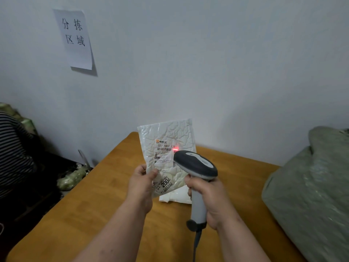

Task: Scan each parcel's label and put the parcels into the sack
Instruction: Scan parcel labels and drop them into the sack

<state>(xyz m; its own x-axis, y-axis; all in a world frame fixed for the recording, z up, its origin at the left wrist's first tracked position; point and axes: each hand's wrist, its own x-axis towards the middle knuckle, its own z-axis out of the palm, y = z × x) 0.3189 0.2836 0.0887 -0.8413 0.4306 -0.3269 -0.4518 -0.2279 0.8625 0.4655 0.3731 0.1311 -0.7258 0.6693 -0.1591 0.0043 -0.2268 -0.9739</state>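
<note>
My left hand (140, 183) pinches a white bubble-mailer parcel (166, 137) by its lower left edge and holds it upright above the wooden table (90, 205). Its label (164, 152) faces me, and a red scan light glows on the label's right side. My right hand (208, 197) grips the handle of a grey and white barcode scanner (195, 164), whose head points at the label. A second white parcel (177, 196) lies flat on the table behind my hands. The grey-green woven sack (309, 195) bulges at the table's right end.
A person in a striped top (13, 152) sits at the far left beside dark bags and a pale wrapped bundle (72, 177). A paper sign (75, 38) hangs on the white wall. The scanner's cable (196, 244) runs down toward me.
</note>
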